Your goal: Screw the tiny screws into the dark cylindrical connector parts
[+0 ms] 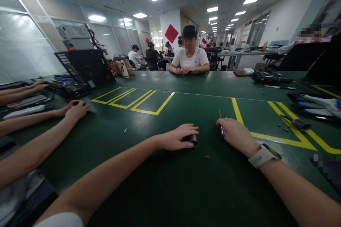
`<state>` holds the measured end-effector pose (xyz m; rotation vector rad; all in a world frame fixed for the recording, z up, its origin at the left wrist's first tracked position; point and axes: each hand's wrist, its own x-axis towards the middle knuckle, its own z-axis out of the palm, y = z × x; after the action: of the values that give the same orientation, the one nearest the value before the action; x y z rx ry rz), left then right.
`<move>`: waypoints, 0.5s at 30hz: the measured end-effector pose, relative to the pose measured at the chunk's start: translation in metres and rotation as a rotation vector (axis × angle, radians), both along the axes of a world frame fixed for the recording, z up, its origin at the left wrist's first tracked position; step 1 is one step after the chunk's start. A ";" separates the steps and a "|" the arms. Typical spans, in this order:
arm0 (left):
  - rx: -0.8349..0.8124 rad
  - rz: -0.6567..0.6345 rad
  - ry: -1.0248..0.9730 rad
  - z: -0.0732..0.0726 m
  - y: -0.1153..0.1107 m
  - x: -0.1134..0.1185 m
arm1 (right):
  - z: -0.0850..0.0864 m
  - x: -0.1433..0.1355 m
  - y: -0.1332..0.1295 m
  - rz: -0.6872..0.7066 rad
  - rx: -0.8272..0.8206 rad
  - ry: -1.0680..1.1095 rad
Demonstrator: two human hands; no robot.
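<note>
My left hand (179,137) lies around a short dark metal cylinder (195,142), with the thumb on its near side and the fingers over its far side. The cylinder rests on the green tabletop with one round end facing me. To the right, my right hand (237,133) grips a small screwdriver (222,131) with a blue-purple handle. Its thin shaft points up and away from me, while the rest of the handle is hidden by my fingers. Between my hands, closer to me, lie small dark ring-shaped parts (207,156).
Yellow tape (158,111) marks out areas on the table. At right lie a metal part with a round cup-like end (301,125), small dark pieces (285,129) and blue-and-white tools (319,104). Another person's hands (77,109) are at left; a person sits opposite.
</note>
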<state>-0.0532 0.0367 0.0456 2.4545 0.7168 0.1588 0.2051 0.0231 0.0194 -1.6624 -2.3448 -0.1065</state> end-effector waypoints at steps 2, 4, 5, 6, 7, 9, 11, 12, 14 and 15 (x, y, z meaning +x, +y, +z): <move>0.003 -0.024 -0.007 0.001 -0.002 0.000 | 0.001 -0.002 -0.002 -0.006 0.010 -0.009; 0.032 -0.049 -0.023 0.002 -0.006 0.002 | 0.002 -0.004 -0.003 -0.002 0.023 -0.010; 0.059 -0.060 -0.034 0.003 -0.008 0.004 | 0.002 -0.005 -0.003 0.003 0.031 -0.007; 0.093 -0.075 -0.043 0.003 -0.011 0.006 | 0.002 -0.006 -0.004 0.009 0.039 -0.002; 0.133 -0.095 -0.049 0.004 -0.014 0.008 | 0.001 -0.006 -0.004 0.016 0.049 0.006; 0.225 -0.139 -0.056 0.005 -0.019 0.011 | 0.000 -0.006 -0.004 0.024 0.071 0.033; 0.313 -0.182 -0.049 0.005 -0.024 0.014 | -0.002 -0.005 -0.004 0.023 0.103 0.081; 0.354 -0.200 -0.046 0.005 -0.025 0.015 | -0.002 -0.006 -0.004 0.020 0.121 0.114; 0.425 -0.224 -0.040 0.004 -0.028 0.016 | -0.003 -0.007 -0.005 0.010 0.155 0.201; 0.456 -0.231 -0.041 0.004 -0.029 0.016 | -0.003 -0.008 -0.006 0.004 0.167 0.253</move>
<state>-0.0369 0.0075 0.0493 2.9339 0.4041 0.3104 0.1975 0.0171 0.0164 -1.4963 -2.0918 -0.0838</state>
